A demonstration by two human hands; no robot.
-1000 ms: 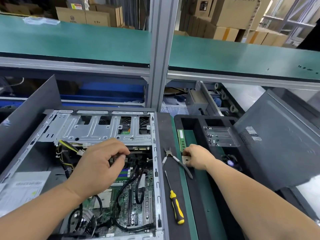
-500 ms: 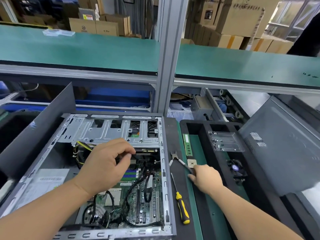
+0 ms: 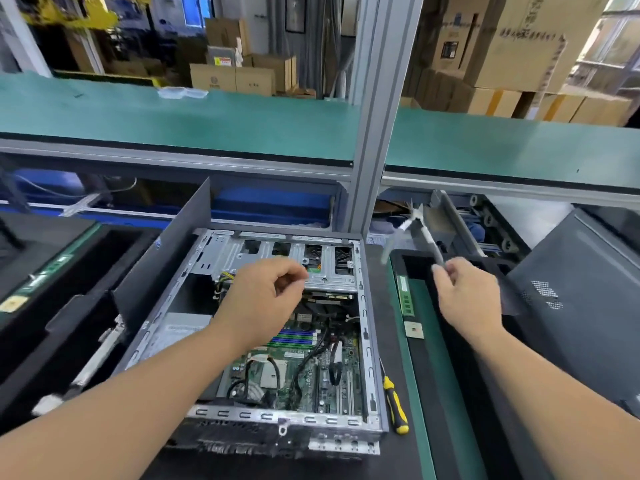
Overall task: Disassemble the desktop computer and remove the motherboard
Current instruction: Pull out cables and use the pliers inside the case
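Up at the right, the right hand (image 3: 465,296) pinches the handles of a pair of pliers (image 3: 420,233) at their near end, so the tool stands up and away from the palm with its tip pointing toward the shelf; held that far back it looks carried rather than ready to bite. The left hand (image 3: 263,299) hovers over the open computer case (image 3: 363,306), fingers loosely curled with thumb and forefinger near each other, and I cannot tell whether anything small sits between them (the frame is smeared by motion). It hangs just above the drive cage (image 3: 277,258), probably to steady or pull a cable there. Below it the motherboard (image 3: 311,379) lies seated in the case floor, black cables (image 3: 304,368) looping across it, so removal is some way off. A yellow-handled screwdriver (image 3: 393,400) lies on the bench just right of the case, within reach for the board screws. Farther right, a green-lined tray (image 3: 446,393) holds a memory stick (image 3: 405,296) and a small square chip (image 3: 414,329), set apart as parts already out. A grey side panel (image 3: 162,261) leans against the case's left side.
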